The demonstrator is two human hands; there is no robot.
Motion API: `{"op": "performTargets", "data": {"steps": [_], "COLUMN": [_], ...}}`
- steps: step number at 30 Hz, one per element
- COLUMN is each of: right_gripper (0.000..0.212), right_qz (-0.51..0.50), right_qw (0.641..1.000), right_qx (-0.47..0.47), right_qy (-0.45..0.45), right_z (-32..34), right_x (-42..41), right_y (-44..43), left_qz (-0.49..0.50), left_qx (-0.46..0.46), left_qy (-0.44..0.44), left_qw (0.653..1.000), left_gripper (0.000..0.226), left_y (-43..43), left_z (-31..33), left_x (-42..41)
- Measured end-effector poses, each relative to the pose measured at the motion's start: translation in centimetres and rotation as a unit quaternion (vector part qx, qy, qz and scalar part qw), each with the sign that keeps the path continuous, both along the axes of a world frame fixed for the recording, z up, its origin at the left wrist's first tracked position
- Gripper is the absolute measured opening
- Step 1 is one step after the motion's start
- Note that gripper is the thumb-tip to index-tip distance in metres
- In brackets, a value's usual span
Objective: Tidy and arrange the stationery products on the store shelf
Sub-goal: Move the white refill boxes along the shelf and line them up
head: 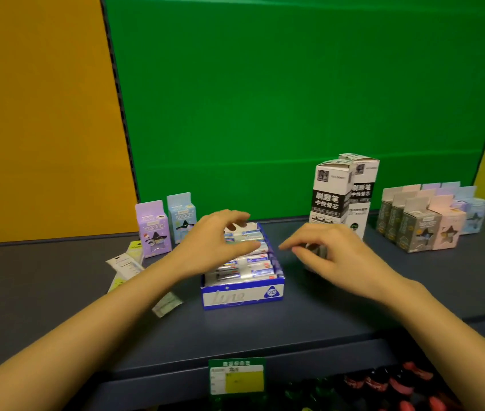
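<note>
the open blue-and-white cardboard display tray of wrapped refill packs (242,295) sits mid-shelf on the dark grey shelf board (354,315), its printed front facing the aisle. the packs inside lie roughly in rows, so this unit looks mostly sorted.

at 10 o'clock from the tray stand a lilac carton (153,229) and a pale blue carton (181,218), upright and just beside each other. at 9 o'clock several flat white and yellow sachets (125,266) lie scattered and skewed; these appear to be what is left to do. at 2 o'clock two tall white-and-black refill boxes (343,194) stand upright, one behind the other. further toward 3 o'clock a block of small grey, pink and blue cartons (425,221) is already grouped.

the left hand (217,241) hovers over the tray's rear half, fingers spread and curved, thumb over the packs, pinching nothing visible. the right hand (330,253) is at 3 o'clock from the tray, palm down, fingers loosely curled; whether it holds the small blurred item beneath cannot be told.
</note>
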State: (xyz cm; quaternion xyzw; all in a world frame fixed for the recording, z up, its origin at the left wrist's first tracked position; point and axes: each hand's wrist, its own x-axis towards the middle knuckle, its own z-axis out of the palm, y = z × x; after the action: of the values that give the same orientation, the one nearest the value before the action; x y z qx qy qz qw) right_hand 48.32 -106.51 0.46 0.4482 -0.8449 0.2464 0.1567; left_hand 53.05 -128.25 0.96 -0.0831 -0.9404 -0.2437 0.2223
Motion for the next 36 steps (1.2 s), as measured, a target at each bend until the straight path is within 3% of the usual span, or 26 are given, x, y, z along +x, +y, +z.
{"op": "performTargets", "data": {"steps": [8, 10, 12, 15, 18, 21, 26, 36], "right_gripper": [0.022, 0.035, 0.063, 0.092, 0.102, 0.093, 0.056, 0.048], "right_qz": [-0.105, -0.135, -0.138, -0.088, -0.028, -0.017, -0.061, -0.078], "right_qw": [0.963, 0.952, 0.944, 0.93, 0.895, 0.887, 0.896, 0.883], "right_qx": [-0.248, -0.264, -0.256, -0.224, -0.234, -0.237, -0.252, -0.31], "right_qy": [-0.007, -0.07, -0.156, -0.277, -0.379, -0.396, -0.361, -0.344], "right_z": [0.1, 0.0, -0.5, -1.3, -1.9, -2.3, -2.3, -1.1], "right_x": [-3.1, -5.2, -7.5, -10.0, -11.2, -11.3, -10.5, -4.6], "right_y": [7.9, 8.7, 8.9, 8.2, 7.4, 6.8, 6.5, 13.4], "left_qz": [-0.061, -0.064, -0.059, -0.041, -0.013, 0.006, -0.017, -0.143], "left_qx": [0.238, 0.264, 0.301, 0.37, 0.394, 0.393, 0.376, 0.374], "left_qy": [-0.138, -0.152, -0.154, -0.133, -0.11, -0.102, -0.112, -0.154], "left_qw": [0.959, 0.95, 0.939, 0.918, 0.912, 0.914, 0.92, 0.903], "left_gripper": [0.097, 0.106, 0.108, 0.097, 0.081, 0.064, 0.035, 0.03], "left_y": [7.4, 9.3, 11.0, 13.1, 14.2, 14.2, 14.1, 15.3], "left_z": [1.3, 1.1, 0.8, -0.3, -1.3, -1.9, -1.2, 0.6], "left_x": [-2.5, -3.5, -4.3, -5.1, -5.8, -6.3, -5.7, -3.8]}}
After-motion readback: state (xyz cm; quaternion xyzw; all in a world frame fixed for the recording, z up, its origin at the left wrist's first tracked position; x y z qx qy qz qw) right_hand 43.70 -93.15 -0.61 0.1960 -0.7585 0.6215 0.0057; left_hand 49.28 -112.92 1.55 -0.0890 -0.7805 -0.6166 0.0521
